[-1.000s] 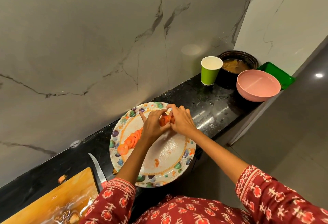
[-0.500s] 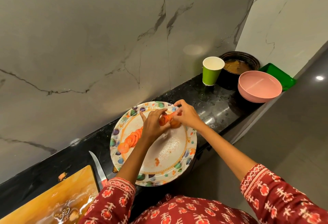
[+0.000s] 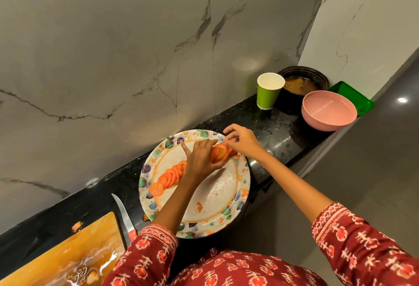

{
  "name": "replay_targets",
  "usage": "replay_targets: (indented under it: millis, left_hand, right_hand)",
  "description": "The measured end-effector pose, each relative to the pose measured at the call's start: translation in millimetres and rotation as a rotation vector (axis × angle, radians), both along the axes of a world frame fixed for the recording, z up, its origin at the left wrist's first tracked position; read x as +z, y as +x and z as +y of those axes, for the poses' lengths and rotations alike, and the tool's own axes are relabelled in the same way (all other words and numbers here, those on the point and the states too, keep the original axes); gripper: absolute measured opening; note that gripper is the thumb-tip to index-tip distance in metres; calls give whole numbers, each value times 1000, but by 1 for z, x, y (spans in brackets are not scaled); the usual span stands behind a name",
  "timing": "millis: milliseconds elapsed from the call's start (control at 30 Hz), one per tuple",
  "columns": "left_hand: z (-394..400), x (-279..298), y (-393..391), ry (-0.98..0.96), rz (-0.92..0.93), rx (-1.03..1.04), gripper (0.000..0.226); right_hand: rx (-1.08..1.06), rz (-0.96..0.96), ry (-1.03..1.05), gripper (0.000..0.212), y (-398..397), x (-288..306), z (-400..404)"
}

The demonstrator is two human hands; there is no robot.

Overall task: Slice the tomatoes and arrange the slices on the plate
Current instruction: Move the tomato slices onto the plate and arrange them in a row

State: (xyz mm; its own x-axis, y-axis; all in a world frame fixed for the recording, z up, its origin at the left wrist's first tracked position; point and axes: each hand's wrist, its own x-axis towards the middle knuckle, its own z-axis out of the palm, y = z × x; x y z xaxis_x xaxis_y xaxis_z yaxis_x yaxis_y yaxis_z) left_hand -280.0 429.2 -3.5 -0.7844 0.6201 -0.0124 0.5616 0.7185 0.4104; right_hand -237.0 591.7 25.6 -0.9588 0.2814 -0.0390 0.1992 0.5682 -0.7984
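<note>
A round patterned plate [image 3: 229,199] lies on the black counter. A row of overlapping tomato slices [image 3: 170,176] runs along its left part. My left hand [image 3: 201,158] holds a stack of tomato slices [image 3: 218,153] at the plate's far side, forefinger stretched out. My right hand [image 3: 242,141] pinches the far end of the same stack with thumb and fingers. A small tomato scrap [image 3: 199,206] lies near the plate's middle. A knife with a red handle [image 3: 124,215] rests on the counter left of the plate.
A wet wooden cutting board [image 3: 68,256] with tomato bits sits at the lower left. At the counter's far right stand a green paper cup [image 3: 268,91], a dark pot [image 3: 302,82], a pink bowl [image 3: 326,113] and a green tray [image 3: 353,97]. Marble wall behind.
My right hand has slid a little right and opened its fingers around the stack's end. The stack of slices now fans out more between both hands.
</note>
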Motion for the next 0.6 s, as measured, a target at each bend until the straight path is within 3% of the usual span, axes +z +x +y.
replay_targets:
  millis: [233, 433, 600]
  left_hand:
    - [4, -1, 2, -7, 77, -53, 70]
    - [4, -2, 1, 76, 29, -33, 65]
    - [5, -6, 0, 160, -16, -20, 71]
  right_hand:
    - [59, 58, 48, 41, 10, -6, 11]
    - [81, 68, 120, 41, 9, -11, 13]
    - [236, -40, 309, 62, 10, -6, 7]
